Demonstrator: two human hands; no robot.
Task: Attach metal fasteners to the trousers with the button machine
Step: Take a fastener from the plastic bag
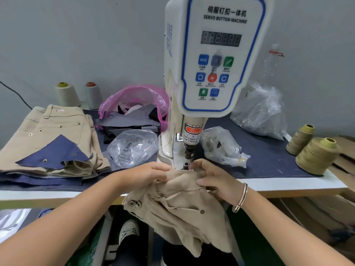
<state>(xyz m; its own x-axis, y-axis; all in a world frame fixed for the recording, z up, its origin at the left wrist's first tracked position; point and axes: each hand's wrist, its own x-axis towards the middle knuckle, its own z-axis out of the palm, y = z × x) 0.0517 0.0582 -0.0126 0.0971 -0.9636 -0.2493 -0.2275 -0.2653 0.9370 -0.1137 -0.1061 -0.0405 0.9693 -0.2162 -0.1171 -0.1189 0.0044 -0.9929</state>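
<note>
Beige trousers sit bunched at the lower centre of the frame, their upper edge pushed up to the dark die at the foot of the white button machine, the rest hanging off the table's front edge. Left hand pinches the cloth's top edge just left of the die, fingers curled onto it. Right hand, a bracelet on its wrist, grips the cloth just right of the die, thumb pressed over a fold. At middle left lies a stack of finished beige trousers with a blue denim scrap on top. Clear bags of fasteners lie either side of the machine's column, a pink bag of scraps behind, and olive thread cones at right.
</note>
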